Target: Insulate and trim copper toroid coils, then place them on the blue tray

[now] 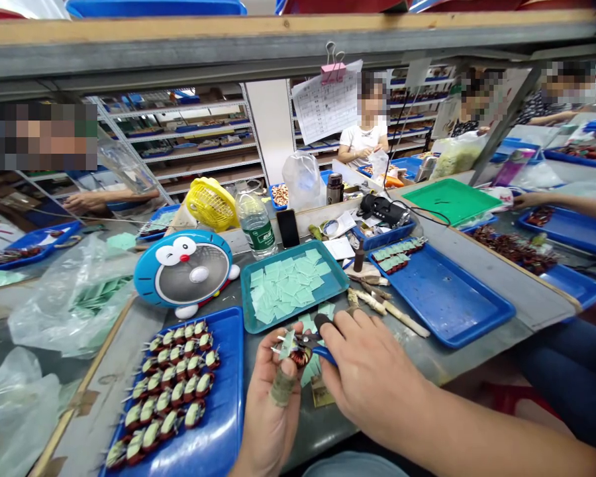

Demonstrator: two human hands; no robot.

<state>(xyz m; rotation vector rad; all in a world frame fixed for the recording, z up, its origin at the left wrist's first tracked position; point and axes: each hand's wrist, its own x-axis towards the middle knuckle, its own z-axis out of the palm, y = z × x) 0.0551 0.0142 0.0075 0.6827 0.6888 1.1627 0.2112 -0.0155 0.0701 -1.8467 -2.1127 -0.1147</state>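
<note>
My left hand [271, 404], its thumb wrapped in tape, pinches a small copper-wound toroid coil [302, 358] with a pale green paper piece [287, 344] against it. In my right hand [377, 364] is a pair of blue-handled pliers [326, 353], their jaws at the coil; a dark cover sits on one finger. Whether the jaws are closed on a wire is too small to tell. Behind my hands lies a teal tray [258, 326] of green paper pieces [291, 285]. Rows of finished-looking coils [163, 401] with pale tops stand in a blue tray [221, 411] on the left.
Another blue tray [451, 291] on the right holds several coils [397, 254] at its far end. A cartoon-faced fan [193, 275], a water bottle [258, 228], a phone [289, 228] and wooden sticks [402, 318] stand or lie around. Co-workers sit beyond a low partition; a shelf beam [278, 43] crosses overhead.
</note>
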